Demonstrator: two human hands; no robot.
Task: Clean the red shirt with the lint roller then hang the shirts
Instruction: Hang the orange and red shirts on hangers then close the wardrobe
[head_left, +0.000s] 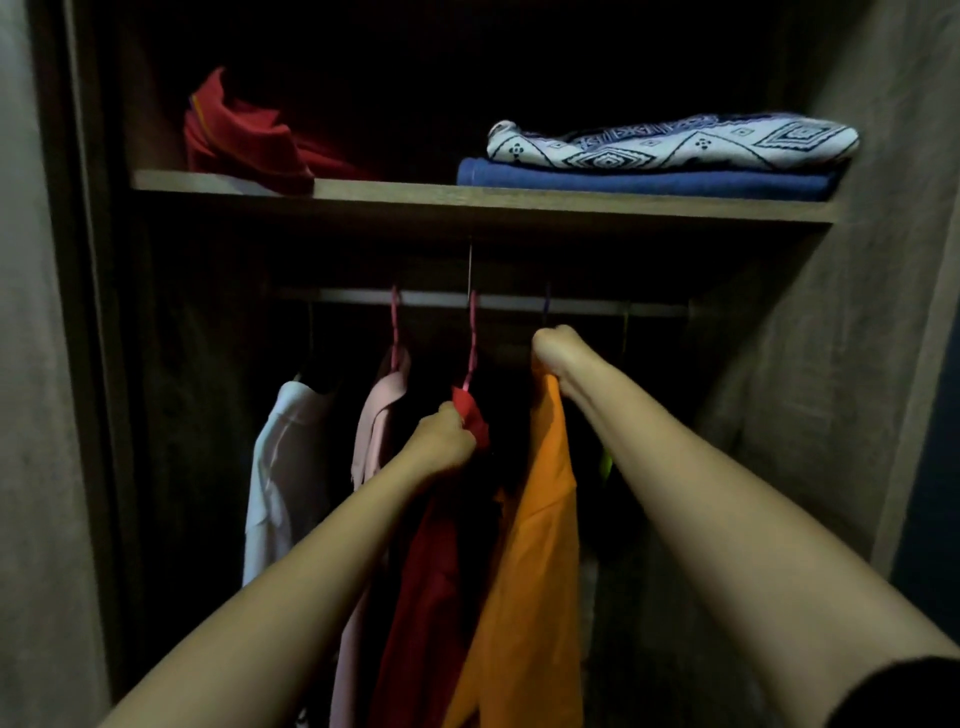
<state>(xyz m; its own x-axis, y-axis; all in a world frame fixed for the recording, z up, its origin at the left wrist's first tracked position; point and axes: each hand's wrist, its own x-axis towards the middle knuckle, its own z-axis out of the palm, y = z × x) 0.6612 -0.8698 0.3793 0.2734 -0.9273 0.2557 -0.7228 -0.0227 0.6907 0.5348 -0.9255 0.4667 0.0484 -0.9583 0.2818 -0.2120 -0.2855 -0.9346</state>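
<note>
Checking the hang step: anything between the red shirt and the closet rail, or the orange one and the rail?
Nothing visible blocks either. The red shirt, gripped by the left hand, already hangs from its pink hanger on the rail. The right hand holds the orange shirt just under the rail; whether its hook is on is too dark to tell.

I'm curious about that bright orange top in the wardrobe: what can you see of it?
The orange shirt is plain, soft-looking fabric, hanging long and draped below the rail, just right of the red shirt. The right hand grips its top near the rail. Its hanger is mostly hidden by that hand.
</note>
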